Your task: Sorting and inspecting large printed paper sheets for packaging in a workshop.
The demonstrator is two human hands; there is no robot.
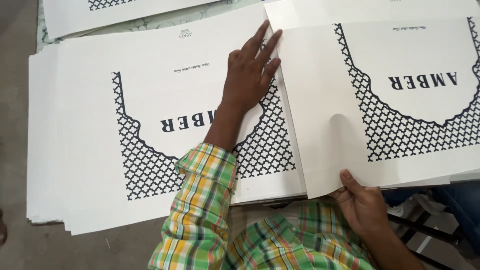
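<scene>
Two hands work here. My left hand (250, 75) lies spread flat on the stacked printed sheets (150, 135) on the desk; my right hand (362, 202) pinches the loose sheet (350, 145) at its near edge, which I judge could crease or slide askew.

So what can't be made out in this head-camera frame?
- Left hand and checked sleeve cover the middle of the print on the stack of white sheets.
- Right hand: thumb lies on the right sheet; its fingers are hidden beneath it.
- The right sheet is cut off by the frame's right edge.
- How many sheets are stacked: edges too fine to count.
</scene>
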